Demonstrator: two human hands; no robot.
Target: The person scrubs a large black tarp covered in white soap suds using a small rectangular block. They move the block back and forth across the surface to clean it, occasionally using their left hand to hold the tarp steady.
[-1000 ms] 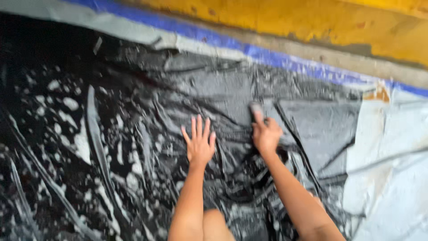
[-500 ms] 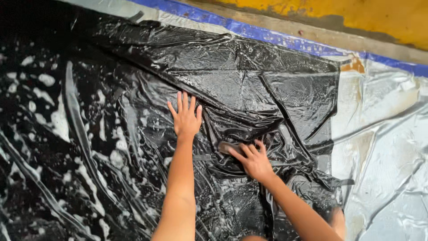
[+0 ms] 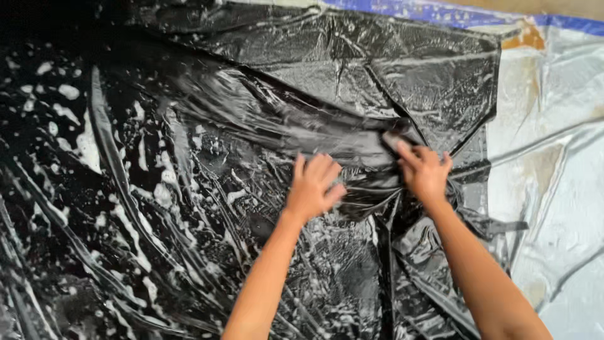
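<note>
Spread under me and filling most of the view is a wet black plastic sheet (image 3: 189, 189), crumpled, flecked with white suds, lying over a pale silvery tarp (image 3: 553, 189) that shows along the right side, with a blue strip (image 3: 440, 11) at the far edge. On its creased middle my left hand (image 3: 313, 187) presses down with fingers loosely curled, grasping nothing. Just beside it my right hand (image 3: 423, 170) pinches a fold of the sheet.
</note>
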